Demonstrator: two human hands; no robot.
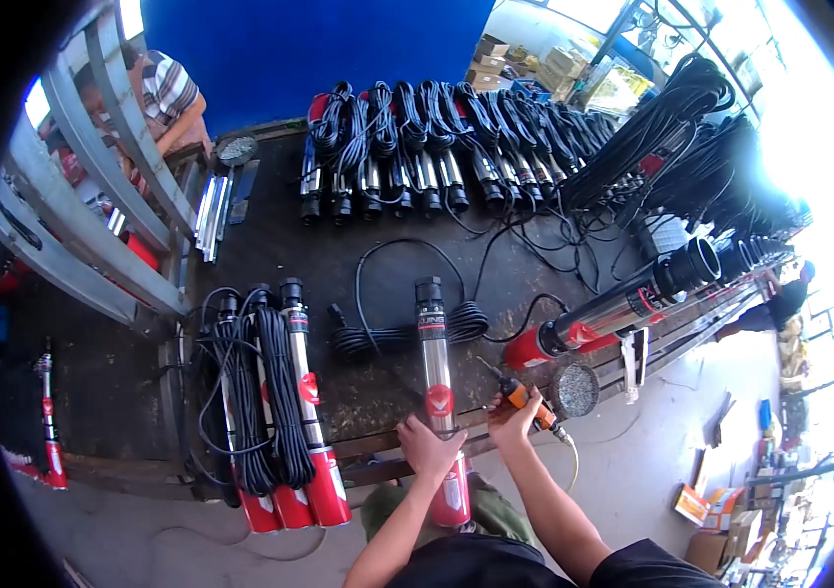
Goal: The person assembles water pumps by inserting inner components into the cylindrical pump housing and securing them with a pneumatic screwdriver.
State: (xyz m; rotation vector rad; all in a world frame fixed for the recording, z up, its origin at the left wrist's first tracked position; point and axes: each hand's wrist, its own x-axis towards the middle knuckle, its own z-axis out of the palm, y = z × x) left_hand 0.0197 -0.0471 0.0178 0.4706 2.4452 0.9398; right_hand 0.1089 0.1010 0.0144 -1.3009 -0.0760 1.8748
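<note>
Workbench [270, 245]: dark, grimy, outdoors.
Left hand [428, 449]: grasping pump [436, 392] at bench's near edge.
Right hand [513, 419]: clenched round orange tool [524, 400], beside pump.

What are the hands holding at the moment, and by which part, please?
Left hand grips the steel-and-red pump around its lower body; right hand holds an orange power screwdriver mid-body.
</note>
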